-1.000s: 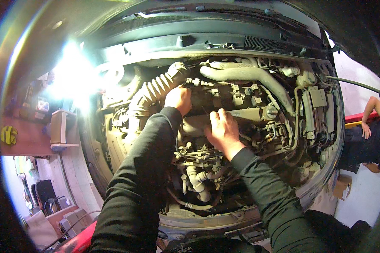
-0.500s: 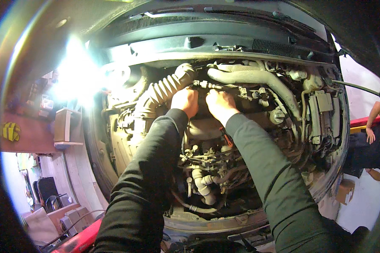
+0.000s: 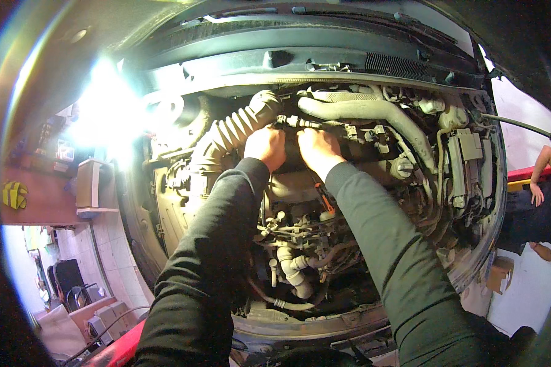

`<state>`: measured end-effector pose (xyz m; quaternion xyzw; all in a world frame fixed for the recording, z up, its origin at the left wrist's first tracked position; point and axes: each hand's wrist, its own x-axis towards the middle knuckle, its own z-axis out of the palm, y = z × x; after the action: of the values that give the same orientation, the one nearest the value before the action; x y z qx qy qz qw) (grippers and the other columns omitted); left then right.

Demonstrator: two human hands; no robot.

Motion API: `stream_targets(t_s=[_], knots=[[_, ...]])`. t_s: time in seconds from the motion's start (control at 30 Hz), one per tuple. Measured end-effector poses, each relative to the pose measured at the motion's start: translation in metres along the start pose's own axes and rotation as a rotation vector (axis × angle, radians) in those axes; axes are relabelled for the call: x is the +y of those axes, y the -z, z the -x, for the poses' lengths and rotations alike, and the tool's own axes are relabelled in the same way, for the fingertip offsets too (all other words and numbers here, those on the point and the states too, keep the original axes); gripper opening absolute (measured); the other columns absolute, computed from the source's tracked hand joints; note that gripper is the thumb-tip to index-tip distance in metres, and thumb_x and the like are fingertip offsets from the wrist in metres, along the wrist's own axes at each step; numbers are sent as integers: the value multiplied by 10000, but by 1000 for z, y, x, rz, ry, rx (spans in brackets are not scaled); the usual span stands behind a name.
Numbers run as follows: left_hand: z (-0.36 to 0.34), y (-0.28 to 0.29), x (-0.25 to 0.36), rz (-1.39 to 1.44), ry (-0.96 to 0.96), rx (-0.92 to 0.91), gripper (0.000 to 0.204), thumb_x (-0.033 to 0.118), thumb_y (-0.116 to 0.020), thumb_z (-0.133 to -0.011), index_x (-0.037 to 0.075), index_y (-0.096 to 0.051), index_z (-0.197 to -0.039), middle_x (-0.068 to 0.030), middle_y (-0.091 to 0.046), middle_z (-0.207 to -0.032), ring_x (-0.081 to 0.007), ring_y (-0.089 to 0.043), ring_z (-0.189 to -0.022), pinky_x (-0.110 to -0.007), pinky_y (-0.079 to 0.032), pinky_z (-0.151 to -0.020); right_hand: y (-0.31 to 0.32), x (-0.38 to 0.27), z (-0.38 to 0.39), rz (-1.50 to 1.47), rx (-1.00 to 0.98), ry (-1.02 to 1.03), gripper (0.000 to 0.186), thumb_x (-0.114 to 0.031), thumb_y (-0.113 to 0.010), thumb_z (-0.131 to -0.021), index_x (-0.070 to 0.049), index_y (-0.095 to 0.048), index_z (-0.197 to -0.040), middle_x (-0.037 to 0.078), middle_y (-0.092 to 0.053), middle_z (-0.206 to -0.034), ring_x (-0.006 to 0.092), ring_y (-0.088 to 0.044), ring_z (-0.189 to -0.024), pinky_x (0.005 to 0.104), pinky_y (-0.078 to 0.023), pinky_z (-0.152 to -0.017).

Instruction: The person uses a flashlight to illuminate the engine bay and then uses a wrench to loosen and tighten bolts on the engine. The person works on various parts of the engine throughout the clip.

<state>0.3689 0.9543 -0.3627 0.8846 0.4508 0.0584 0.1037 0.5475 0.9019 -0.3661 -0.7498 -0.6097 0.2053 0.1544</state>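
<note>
My left hand (image 3: pixel 266 148) is closed in the upper middle of the engine bay, just right of the ribbed intake hose (image 3: pixel 231 129). Close beside it, with a small dark gap between, my right hand (image 3: pixel 318 148) is closed too. Both hands show their backs, so whatever the fingers grip is hidden. Just beyond them lies a metal fitting on a thin line (image 3: pixel 298 122). An orange-handled tool (image 3: pixel 326 199) rests among the engine parts below my right wrist. A thick pale pipe (image 3: pixel 355 111) curves away on the right of the hands.
A round cap (image 3: pixel 402 167) sits right of my right forearm. Nearer me are hoses and a pale elbow pipe (image 3: pixel 294 265). A bright lamp (image 3: pixel 107 113) glares at the left. Another person's hand (image 3: pixel 537 194) shows at the far right, above a cardboard box (image 3: pixel 500 274).
Both hands stay at nearly the same spot, still closed. The whole view has shifted slightly, and a little more of the orange-handled tool shows.
</note>
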Motion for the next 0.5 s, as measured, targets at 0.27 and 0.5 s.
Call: stream_targets(t_s=[0.27, 0.5], knots=[[-3, -1, 5, -19, 40, 26, 213, 146, -679, -898, 13, -834, -956, -266, -807, -999, -442, -811, -966, -514, -650, -876, -11, 3, -8, 46, 19, 2, 487, -393, -495, -1118, -41, -823, -1041, 297, -797, -1063, 507, -776, -1017, 586, -612, -925], [-5, 6, 10, -7, 92, -11, 213, 151, -679, -898, 18, -842, -935, -254, -819, -984, -440, -818, -958, -515, -654, -867, -6, 1, -10, 46, -30, 50, 437, -338, -497, -1106, -47, -819, -1062, 297, -795, -1072, 505, -773, -1043, 584, -611, -937]])
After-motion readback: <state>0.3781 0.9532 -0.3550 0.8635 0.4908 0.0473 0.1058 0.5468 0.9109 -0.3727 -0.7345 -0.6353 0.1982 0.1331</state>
